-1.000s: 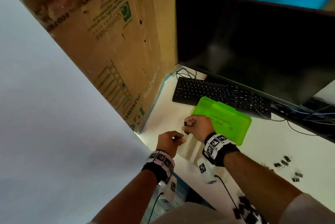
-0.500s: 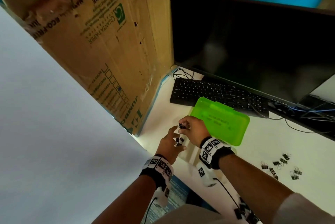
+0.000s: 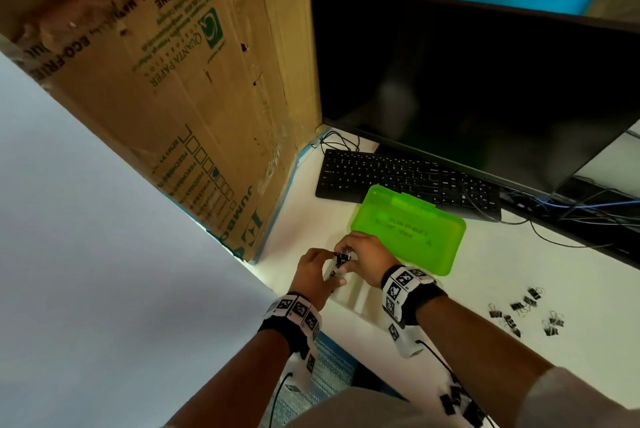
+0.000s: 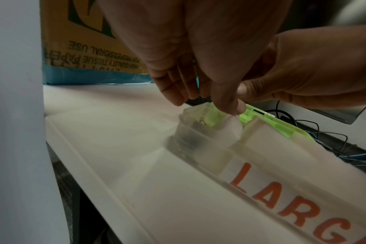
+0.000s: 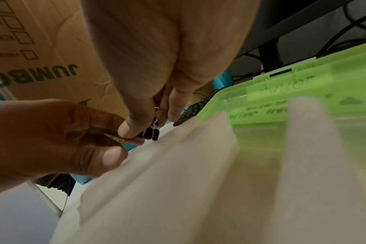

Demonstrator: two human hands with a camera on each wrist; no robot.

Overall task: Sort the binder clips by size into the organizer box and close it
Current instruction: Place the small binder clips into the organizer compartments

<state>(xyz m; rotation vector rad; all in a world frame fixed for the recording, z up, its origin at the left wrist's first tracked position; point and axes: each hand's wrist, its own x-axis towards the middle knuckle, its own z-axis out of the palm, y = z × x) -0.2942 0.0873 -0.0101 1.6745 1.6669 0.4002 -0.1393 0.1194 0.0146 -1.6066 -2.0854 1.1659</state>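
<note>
Both hands (image 3: pixel 341 263) now meet, pinching a binder clip (image 5: pixel 152 132) over the organizer box (image 4: pixel 198 143).

Both forearms reach forward with banded wrists, the hands meeting close together, fingertips nearly touching. The right hand (image 3: pixel 369 263) curls its thumb and forefinger in a pinching grip, knuckles up. The left hand (image 3: pixel 313 271) sits just beside it, fingers bent inward toward the right hand's fingertips

Light: dim, soft, shadows faint.
Head view: sharp centre, edges bowed.
Wrist views: near surfaces blurred, hands underexposed.
Glare: not seen.
</note>
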